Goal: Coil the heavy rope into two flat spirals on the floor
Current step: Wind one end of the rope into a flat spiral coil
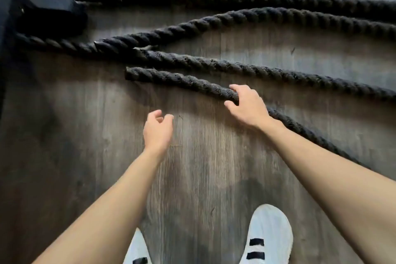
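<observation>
- Nearest: white shoes [269,236] on the wood floor [203,178].
- Over bare floor: left hand [157,129], fingers loosely curled, holding nothing.
- Just beyond: right hand [248,106] grips the rope [182,80] near one free end, fingers wrapped over it.
- Farther: rope lies in long loose strands running from a black anchor [42,13]. No spiral is begun; I judge both coils remain to do.

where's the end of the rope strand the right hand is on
In the head view the rope end lies on the floor left of centre, left of the right hand gripping that strand, just below a neighbouring strand.
</observation>
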